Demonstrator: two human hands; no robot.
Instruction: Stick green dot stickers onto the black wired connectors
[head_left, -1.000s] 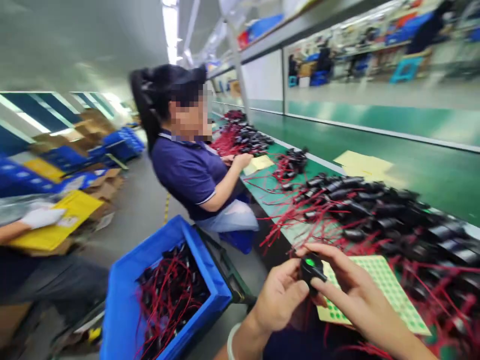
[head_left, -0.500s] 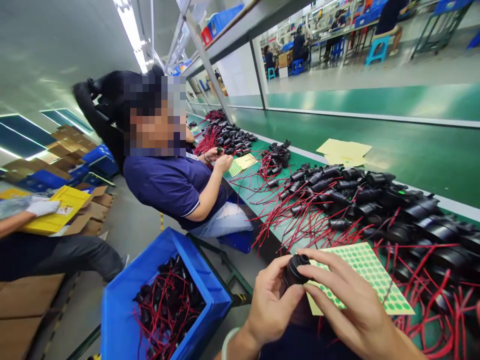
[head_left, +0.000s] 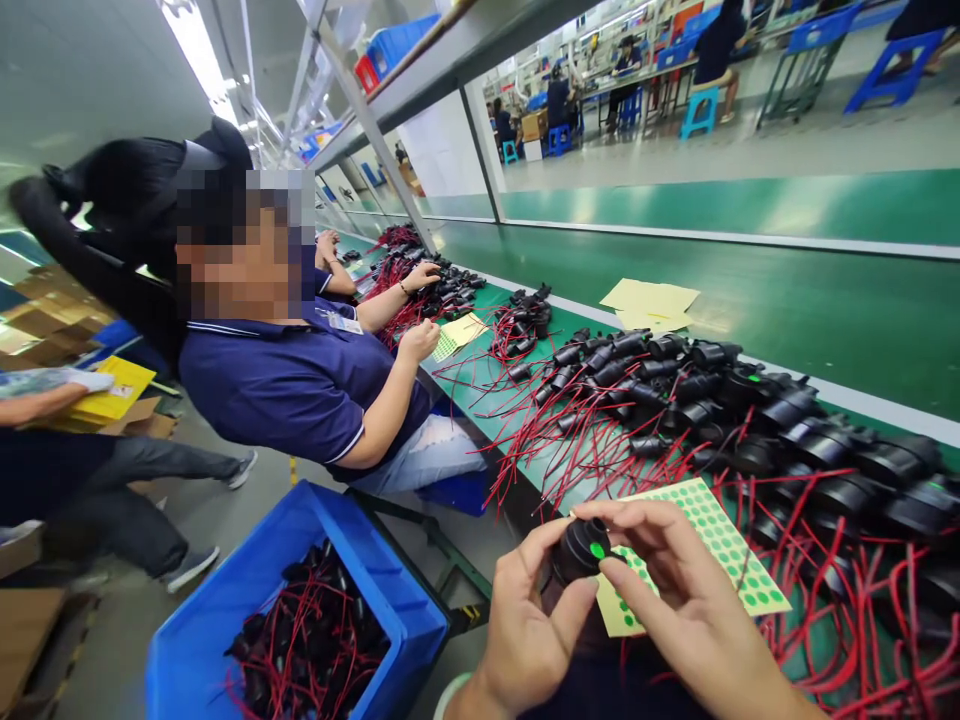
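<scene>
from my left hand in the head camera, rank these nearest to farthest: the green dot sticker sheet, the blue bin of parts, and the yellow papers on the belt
From the left hand:
1. Green dot sticker sheet, just right, on the bench edge.
2. Blue bin, lower left, on the floor side.
3. Yellow papers, far up on the green belt.

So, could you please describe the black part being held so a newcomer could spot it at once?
Start at the green workbench, then find the green-dot sticker sheet at its near edge. Just left, both hands grip one round black part; unlike the heaped ones, it shows a green dot.
</scene>
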